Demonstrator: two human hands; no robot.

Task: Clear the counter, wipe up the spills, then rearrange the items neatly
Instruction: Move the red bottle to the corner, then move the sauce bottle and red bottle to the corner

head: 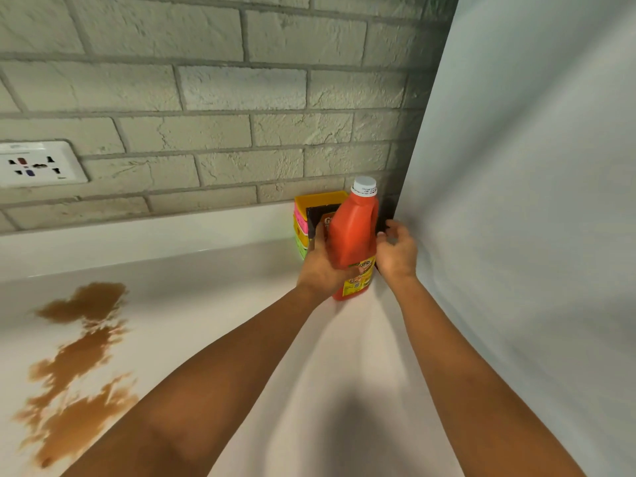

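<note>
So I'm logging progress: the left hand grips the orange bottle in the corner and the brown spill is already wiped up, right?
Not quite. The head view shows the brown spill still spread on the counter, unwiped. The rest holds: the left hand grips the orange bottle in the corner.

A wall of pale grey-green brick-pattern tiles (213,91) fills the upper part of the view, from nine o'clock round to one o'clock, with darker grout lines between the bricks. A white socket plate (38,164) is set into it at nine o'clock, showing several dark pin holes and small red and blue marks. A plain white panel (537,201) covers the whole three o'clock side and meets the tiles in a shadowed corner.
</note>
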